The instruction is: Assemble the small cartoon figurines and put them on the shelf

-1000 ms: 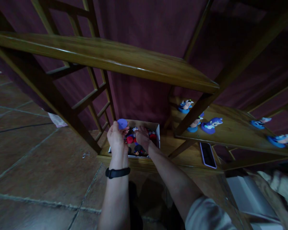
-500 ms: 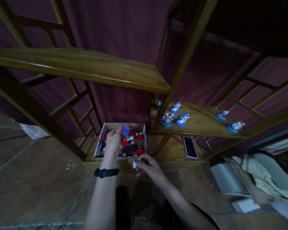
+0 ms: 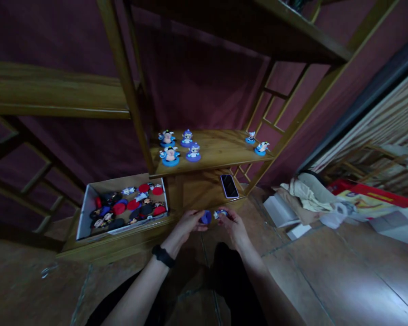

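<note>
My left hand (image 3: pixel 189 222) is closed on a round purple base (image 3: pixel 206 217), held in front of the lowest wooden shelf. Right beside it, my right hand (image 3: pixel 234 222) pinches a small blue and white figurine (image 3: pixel 220 213). The two pieces are almost touching between my hands. A black band sits on my left wrist (image 3: pixel 163 256). To the left, an open cardboard box (image 3: pixel 88 201) on the low shelf holds several red, black and blue toy pieces.
Several small figurines on blue bases (image 3: pixel 177 147) stand on the middle shelf (image 3: pixel 221 156), two more (image 3: pixel 256 142) at its right end. A phone (image 3: pixel 229 186) lies on the lowest shelf. Cloth and white boxes (image 3: pixel 302 199) lie on the floor at right.
My left hand came out of the box with the purple base and moved right to meet my right hand. The view swung right, showing more of the shelf and floor.
</note>
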A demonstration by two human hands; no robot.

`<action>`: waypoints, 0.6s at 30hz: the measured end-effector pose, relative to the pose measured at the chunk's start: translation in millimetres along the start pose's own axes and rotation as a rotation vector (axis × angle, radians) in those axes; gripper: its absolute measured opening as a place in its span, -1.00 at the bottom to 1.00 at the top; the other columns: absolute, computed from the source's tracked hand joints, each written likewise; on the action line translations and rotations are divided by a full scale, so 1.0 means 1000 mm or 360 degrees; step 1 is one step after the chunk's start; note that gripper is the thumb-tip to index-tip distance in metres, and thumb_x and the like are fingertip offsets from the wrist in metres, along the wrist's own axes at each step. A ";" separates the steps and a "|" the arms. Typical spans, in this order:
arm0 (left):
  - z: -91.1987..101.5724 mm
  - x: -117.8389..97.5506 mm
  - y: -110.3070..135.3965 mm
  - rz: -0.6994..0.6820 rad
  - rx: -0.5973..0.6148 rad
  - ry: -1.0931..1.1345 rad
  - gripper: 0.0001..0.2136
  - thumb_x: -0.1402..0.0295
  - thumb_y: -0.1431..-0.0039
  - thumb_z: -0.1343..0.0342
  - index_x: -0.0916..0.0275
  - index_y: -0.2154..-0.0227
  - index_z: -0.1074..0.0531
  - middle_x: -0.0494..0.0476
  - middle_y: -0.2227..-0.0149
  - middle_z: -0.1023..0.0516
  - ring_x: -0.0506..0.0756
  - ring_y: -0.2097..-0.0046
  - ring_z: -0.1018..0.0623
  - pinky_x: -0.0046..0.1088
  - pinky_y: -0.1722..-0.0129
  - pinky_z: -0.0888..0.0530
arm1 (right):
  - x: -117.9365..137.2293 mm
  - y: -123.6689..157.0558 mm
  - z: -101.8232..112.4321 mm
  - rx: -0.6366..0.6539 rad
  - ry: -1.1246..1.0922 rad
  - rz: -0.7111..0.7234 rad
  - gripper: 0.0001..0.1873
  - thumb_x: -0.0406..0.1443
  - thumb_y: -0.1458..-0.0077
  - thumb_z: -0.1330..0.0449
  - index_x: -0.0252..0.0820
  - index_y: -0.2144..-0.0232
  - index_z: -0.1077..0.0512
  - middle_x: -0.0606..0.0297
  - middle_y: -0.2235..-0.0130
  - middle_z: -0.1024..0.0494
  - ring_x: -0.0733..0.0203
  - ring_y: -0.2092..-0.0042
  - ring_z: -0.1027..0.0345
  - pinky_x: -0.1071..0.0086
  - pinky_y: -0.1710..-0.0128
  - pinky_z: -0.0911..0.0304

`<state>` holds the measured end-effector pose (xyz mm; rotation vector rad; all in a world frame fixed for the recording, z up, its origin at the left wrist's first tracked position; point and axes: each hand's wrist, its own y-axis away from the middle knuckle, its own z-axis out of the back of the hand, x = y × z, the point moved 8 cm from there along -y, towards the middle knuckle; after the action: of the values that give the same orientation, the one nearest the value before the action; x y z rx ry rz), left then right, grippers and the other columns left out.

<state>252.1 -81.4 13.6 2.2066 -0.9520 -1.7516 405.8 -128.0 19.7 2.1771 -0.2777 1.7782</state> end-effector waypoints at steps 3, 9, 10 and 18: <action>-0.018 0.009 -0.009 0.0062 0.0069 0.0138 -0.83 0.34 -0.02 -0.24 0.38 0.41 -0.47 0.29 0.41 -0.60 0.12 0.42 -0.61 -0.35 0.37 -0.57 | 0.000 -0.004 0.001 -0.0027 0.0133 0.0106 -0.60 -0.13 0.12 -0.26 -0.17 0.20 -0.46 0.27 0.32 -0.54 0.23 0.35 -0.38 0.38 0.35 -0.33; -0.036 0.008 -0.015 0.0056 0.0154 0.0256 -0.88 0.41 -0.07 -0.19 0.40 0.37 -0.45 0.31 0.36 -0.61 0.13 0.34 -0.61 -0.30 0.25 -0.57 | 0.009 -0.007 0.014 -0.0170 0.0585 0.0344 -0.66 -0.19 0.04 -0.21 -0.14 0.17 -0.46 0.27 0.27 -0.57 0.17 0.26 -0.42 0.35 0.26 -0.35; -0.037 0.009 -0.015 0.0052 0.0161 0.0245 -0.87 0.41 -0.07 -0.20 0.40 0.37 -0.45 0.31 0.36 -0.61 0.13 0.34 -0.61 -0.30 0.26 -0.57 | 0.010 -0.008 0.015 -0.0173 0.0606 0.0356 -0.67 -0.20 0.04 -0.20 -0.14 0.17 -0.45 0.27 0.28 -0.57 0.17 0.27 -0.42 0.35 0.26 -0.36; -0.039 0.013 -0.022 0.0028 0.0138 0.0154 -0.79 0.34 0.00 -0.27 0.39 0.36 -0.48 0.28 0.36 -0.60 0.11 0.36 -0.60 -0.37 0.32 -0.55 | 0.000 -0.015 0.022 -0.0156 0.0378 0.0241 -0.65 -0.14 0.05 -0.23 -0.19 0.22 -0.43 0.25 0.30 -0.56 0.18 0.33 -0.44 0.32 0.29 -0.40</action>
<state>297.1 -81.6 3.6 2.3047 -1.0407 -1.6088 431.7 -121.6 14.3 1.8997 -0.4719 2.0366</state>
